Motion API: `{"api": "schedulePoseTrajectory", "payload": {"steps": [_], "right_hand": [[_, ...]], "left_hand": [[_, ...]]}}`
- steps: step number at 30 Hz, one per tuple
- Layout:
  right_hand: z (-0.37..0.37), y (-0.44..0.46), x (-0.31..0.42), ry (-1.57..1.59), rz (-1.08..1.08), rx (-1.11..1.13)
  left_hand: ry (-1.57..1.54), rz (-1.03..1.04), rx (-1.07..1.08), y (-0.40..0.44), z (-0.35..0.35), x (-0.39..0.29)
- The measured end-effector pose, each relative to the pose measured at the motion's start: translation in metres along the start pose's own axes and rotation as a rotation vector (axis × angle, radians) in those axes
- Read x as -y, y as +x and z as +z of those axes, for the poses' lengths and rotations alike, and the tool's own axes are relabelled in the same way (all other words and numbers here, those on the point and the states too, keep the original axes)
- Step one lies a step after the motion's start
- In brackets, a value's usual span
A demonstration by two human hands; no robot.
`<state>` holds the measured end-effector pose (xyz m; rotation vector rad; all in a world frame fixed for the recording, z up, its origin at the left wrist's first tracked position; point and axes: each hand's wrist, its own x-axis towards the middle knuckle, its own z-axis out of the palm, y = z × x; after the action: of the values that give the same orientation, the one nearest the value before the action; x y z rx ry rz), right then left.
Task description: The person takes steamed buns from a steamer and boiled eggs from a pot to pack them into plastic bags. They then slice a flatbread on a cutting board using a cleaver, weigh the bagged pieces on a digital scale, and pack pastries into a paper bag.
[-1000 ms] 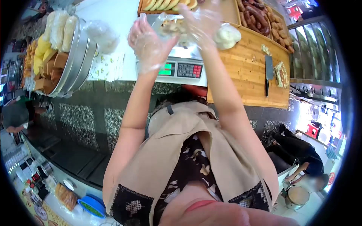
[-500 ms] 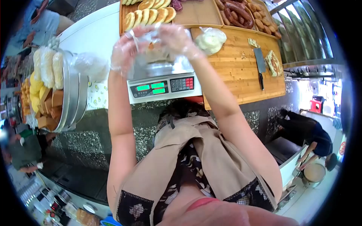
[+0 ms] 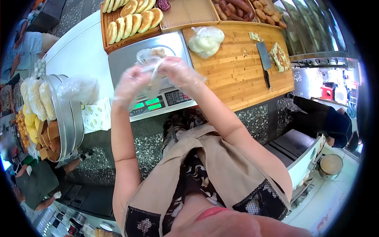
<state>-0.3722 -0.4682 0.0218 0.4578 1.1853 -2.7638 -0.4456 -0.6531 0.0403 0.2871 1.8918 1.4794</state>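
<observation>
My left hand (image 3: 132, 81) and my right hand (image 3: 177, 72) are both in clear plastic gloves. Between them, their closed fingers grip the gathered top of a clear plastic bag (image 3: 145, 57). The bag sits over the steel pan of a digital scale (image 3: 122, 59), and something pale brown shows inside it. A twisted whitish strip of the bag hangs below my fingers. Green figures glow on the scale's display (image 3: 152, 103), partly behind my left hand. To the right, a knotted bag of pale dough-like food (image 3: 206, 41) lies on a wooden board (image 3: 233, 75).
A cleaver-like knife (image 3: 264, 59) and a piece of flatbread (image 3: 280, 57) lie on the board. Behind the scale are a tray of round cakes (image 3: 134, 23) and a tray of sausages (image 3: 236, 10). A steel steamer (image 3: 67, 114) with wrapped food stands left. Other people are nearby.
My hands have come closer together and drawn lower over the scale, pulling the bag's top together. The view has shifted, so the counter sits further left.
</observation>
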Motion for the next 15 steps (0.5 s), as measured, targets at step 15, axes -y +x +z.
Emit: {"api": "schedulePoseTrajectory", "payload": {"steps": [15], "right_hand": [[-0.034, 0.013, 0.012, -1.092, -0.352, 0.359]], "left_hand": [[-0.116, 0.011, -0.04, -0.025, 0.014, 0.006]]}}
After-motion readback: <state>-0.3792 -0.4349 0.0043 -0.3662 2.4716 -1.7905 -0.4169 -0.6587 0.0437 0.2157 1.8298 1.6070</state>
